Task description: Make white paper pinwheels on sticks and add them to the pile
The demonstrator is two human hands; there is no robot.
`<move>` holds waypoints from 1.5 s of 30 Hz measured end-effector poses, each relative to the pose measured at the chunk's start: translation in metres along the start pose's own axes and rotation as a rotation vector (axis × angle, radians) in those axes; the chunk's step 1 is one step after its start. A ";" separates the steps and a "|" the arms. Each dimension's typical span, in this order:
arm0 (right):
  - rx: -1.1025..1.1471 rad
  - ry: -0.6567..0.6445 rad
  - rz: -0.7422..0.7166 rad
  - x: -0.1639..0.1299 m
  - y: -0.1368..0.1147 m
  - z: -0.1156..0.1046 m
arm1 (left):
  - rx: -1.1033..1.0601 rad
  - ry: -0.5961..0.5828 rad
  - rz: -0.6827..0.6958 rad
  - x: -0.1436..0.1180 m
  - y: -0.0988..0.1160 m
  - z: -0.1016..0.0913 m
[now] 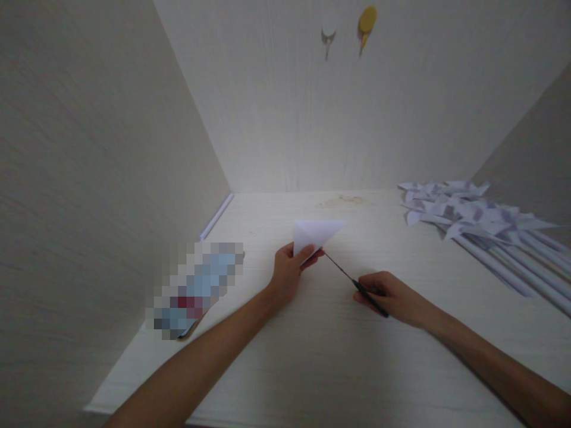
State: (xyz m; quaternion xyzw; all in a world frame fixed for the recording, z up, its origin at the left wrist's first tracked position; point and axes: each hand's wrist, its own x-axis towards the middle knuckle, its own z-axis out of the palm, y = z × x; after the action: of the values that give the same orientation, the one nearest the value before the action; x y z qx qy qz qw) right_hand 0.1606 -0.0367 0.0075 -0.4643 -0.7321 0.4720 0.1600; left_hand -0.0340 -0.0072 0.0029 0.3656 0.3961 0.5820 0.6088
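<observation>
Nearest the camera, two bare forearms reach out over a pale wooden desk [312, 368]. The right hand [392, 297] is curled around the dark handles of a pair of scissors [357, 284], fingers pressed together over them; the thin blades run up and to the left from that hand, their tip meeting the lower edge of the paper. Whether the blades are parted cannot be told at this size. Just to the left of it and a little further out, the left hand [292, 267] pinches a folded white paper triangle [314, 233] by its lower corner, thumb on the near face and fingers behind, holding it up off the desk. Well to the left of the left hand, near the side wall, lies a blurred-out object [196, 288]. Far to the right of the right hand and beyond it sits a heap of white paper pinwheels [464, 211] on long white sticks. On the back wall, above both hands, are two small hooks, one white [329, 30] and one yellow [366, 24]
</observation>
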 end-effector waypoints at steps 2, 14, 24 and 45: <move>-0.001 0.004 -0.007 0.000 0.001 0.000 | -0.002 -0.003 0.002 0.000 0.000 0.000; -0.019 0.020 -0.013 0.000 0.002 0.000 | -0.015 0.007 0.002 -0.001 0.001 0.002; -0.553 0.332 0.089 0.009 0.016 -0.038 | 0.011 0.119 0.054 0.006 0.004 -0.003; -1.026 0.333 0.124 0.057 -0.016 -0.042 | 0.289 -0.027 0.184 0.001 0.003 -0.003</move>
State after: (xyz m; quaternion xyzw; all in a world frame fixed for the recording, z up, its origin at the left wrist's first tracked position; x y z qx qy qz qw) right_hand 0.1506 0.0315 0.0303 -0.5935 -0.8046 -0.0171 -0.0014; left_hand -0.0381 -0.0062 0.0043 0.4918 0.4322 0.5675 0.4992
